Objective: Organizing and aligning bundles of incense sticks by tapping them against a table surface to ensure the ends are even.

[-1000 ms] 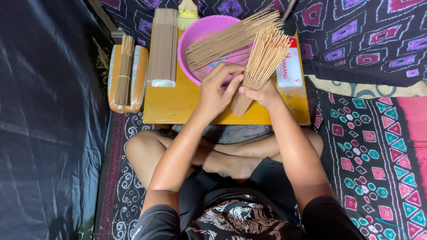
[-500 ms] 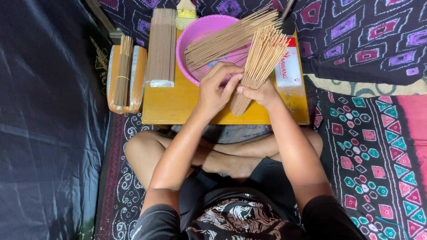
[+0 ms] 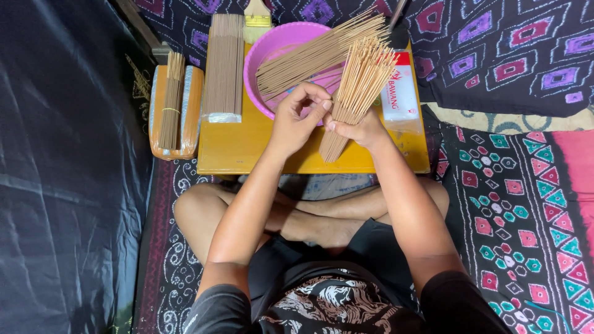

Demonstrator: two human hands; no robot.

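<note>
While the person sits cross-legged behind the low yellow table (image 3: 247, 148), the right hand (image 3: 362, 128) grips a fanned bundle of thin tan sticks (image 3: 359, 89) near its lower end, fingers closed around it. The bundle is tilted, its lower tips over the near edge of the table and its spread upper tips reaching up and right, over the rim of the pink basin (image 3: 272, 46). The left hand (image 3: 297, 120) is raised just left of the bundle, thumb and forefinger curled into a narrow pinch beside the sticks; whether a single stick sits in that pinch cannot be told. The basin stands on the far middle part of the table, and a second sheaf of darker sticks (image 3: 309, 57) lies slanted across its mouth. On the table's left part lies a flat, neat stack of brown sticks (image 3: 225, 65), with a paintbrush (image 3: 257, 17) at the far edge, touching the basin's left side. A white and red packet (image 3: 401, 93) lies on the table's right part, partly under the fanned tips. Off the table's left edge, on the floor, a wooden holder (image 3: 176, 111) carries a small tied bunch of sticks (image 3: 171, 99).
</note>
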